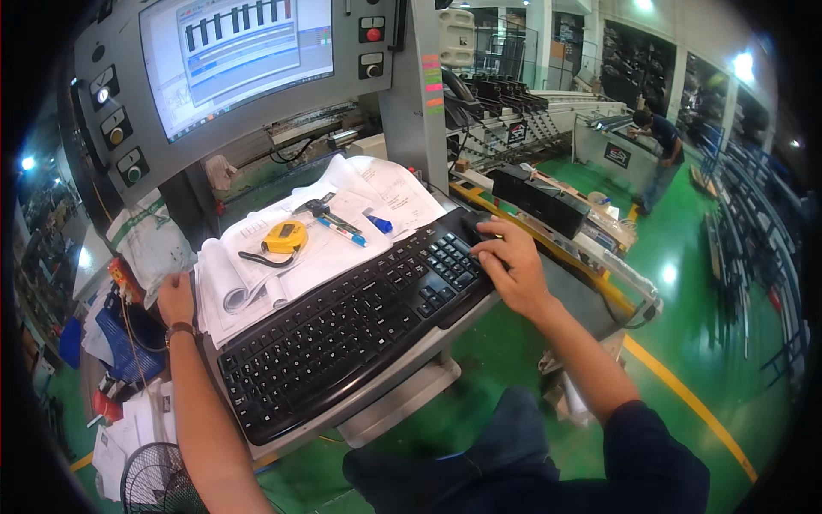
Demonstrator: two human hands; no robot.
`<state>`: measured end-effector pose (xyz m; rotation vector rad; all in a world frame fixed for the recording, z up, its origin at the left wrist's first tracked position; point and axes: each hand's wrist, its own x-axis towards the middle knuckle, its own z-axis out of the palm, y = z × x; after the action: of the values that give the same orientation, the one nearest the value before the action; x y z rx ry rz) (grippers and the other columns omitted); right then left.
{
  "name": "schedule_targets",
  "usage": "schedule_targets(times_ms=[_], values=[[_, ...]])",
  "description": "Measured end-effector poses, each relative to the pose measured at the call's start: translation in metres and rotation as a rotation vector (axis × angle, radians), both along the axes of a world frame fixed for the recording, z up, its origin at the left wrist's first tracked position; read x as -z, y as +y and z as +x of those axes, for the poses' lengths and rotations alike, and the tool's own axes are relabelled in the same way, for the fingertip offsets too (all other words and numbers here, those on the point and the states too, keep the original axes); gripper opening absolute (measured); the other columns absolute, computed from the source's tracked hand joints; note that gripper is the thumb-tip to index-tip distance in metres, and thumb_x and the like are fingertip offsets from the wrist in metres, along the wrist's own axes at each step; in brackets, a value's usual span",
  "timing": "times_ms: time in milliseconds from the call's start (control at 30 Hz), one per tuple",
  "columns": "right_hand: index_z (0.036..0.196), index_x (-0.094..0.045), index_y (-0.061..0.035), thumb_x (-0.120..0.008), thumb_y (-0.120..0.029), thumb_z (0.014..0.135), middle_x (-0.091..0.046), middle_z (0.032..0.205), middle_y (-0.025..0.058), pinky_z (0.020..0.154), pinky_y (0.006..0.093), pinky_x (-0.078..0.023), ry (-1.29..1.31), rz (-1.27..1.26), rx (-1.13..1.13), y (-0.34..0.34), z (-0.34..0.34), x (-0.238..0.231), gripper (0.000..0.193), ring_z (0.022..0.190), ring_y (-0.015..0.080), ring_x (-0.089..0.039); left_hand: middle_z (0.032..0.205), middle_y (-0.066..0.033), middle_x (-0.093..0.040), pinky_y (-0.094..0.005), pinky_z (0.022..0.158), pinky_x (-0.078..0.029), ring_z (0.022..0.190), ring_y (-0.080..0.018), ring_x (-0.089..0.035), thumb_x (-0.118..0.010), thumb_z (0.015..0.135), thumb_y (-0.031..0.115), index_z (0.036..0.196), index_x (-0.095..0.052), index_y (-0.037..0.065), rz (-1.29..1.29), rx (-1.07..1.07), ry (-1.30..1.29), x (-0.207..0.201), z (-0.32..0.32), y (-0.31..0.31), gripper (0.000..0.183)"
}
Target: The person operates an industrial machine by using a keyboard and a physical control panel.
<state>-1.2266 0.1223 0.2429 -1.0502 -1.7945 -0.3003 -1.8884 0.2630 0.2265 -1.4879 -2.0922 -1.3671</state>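
Note:
My left hand, with a dark band at its wrist, is at the left edge of the papers, beside a whitish plastic bag. Its fingers are bent and closed; what they grip, if anything, is hidden. At the right end of a black keyboard, my right hand has its fingers curled by a small dark thing that I cannot make out. Behind the keyboard, a yellow tape measure, a blue-and-white pen and a blue cap-like piece lie on loose paper sheets.
A machine console with a lit screen and push buttons stands over the shelf. A blue basket and a black fan are at lower left. Long machine beds run behind; another person bends over one.

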Motion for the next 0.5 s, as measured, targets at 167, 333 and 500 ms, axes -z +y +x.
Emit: schedule_targets(times_ms=[167,333,500], values=[[0.102,-0.081,-0.0102,-0.073,-0.011,0.095,-0.071,0.136,0.0113,0.117,0.0502,-0.04,-0.062,-0.045,-0.064,-0.011,-0.015,-0.004,0.011,0.141,0.037,-0.059,0.098,-0.0218,-0.08,-0.0423,0.086,-0.056,0.09,-0.0342,-0.076,-0.071,0.102,0.037,0.108,-0.078,-0.003,0.0,-0.011,-0.015,0.002,-0.006,-0.002,0.041],[0.105,-0.079,-0.0108,-0.071,-0.012,0.097,-0.07,0.137,0.0107,0.118,0.0524,-0.039,-0.17,-0.057,-0.036,-0.006,-0.016,-0.008,0.012,0.142,0.0374,-0.057,0.096,-0.0208,-0.08,-0.0414,0.086,-0.056,0.088,-0.0325,-0.075,-0.072,0.102,0.037,0.107,-0.078,-0.003,0.018,-0.021,-0.022,0.004,-0.009,-0.001,0.041],[0.108,-0.077,-0.0105,-0.071,-0.014,0.098,-0.069,0.137,0.0104,0.119,0.0547,-0.038,-0.185,-0.062,-0.034,0.006,-0.029,-0.016,0.012,0.141,0.0382,-0.057,0.115,-0.0231,-0.08,-0.047,0.097,-0.057,0.109,-0.0426,-0.075,-0.072,0.099,0.041,0.115,-0.079,0.002,-0.096,-0.019,-0.082,-0.002,-0.007,-0.007,0.042]])
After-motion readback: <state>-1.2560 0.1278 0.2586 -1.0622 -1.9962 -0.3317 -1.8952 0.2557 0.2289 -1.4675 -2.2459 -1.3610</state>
